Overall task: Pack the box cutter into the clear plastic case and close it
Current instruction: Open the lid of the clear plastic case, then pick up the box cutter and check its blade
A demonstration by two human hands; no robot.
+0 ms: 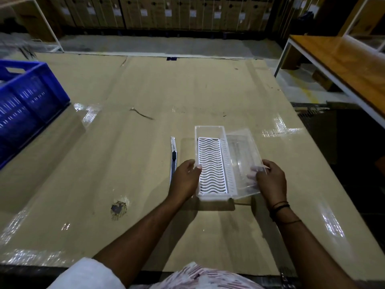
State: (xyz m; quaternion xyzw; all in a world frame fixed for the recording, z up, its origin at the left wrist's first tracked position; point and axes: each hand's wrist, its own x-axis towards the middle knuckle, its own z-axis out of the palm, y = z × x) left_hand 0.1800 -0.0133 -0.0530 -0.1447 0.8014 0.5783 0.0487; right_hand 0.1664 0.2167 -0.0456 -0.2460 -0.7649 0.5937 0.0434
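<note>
- Status: the clear plastic case (210,161) lies open on the cardboard-covered table (125,142). Its lid (242,159) is swung out to the right and tilted.
- Contents: a white wavy grid insert (211,165) sits in the case base. No cutter is inside.
- Task item location: the box cutter (173,155) lies flat on the table just beside the left wall of the case, parallel to it, partly hidden at its near end by the left hand (185,178).
- Left hand: grips the left wall of the case base, thumb over the rim.
- Right hand (270,178): grips the near edge of the open lid, fingers seen through the plastic.
- Judgement: the case is open and ready. Remaining steps: pick up the cutter, lay it in the base, swing the lid over and press it shut.
- Count: one case, one lid, one insert, one box cutter, two hands, one blue crate (27,105) at far left.
</note>
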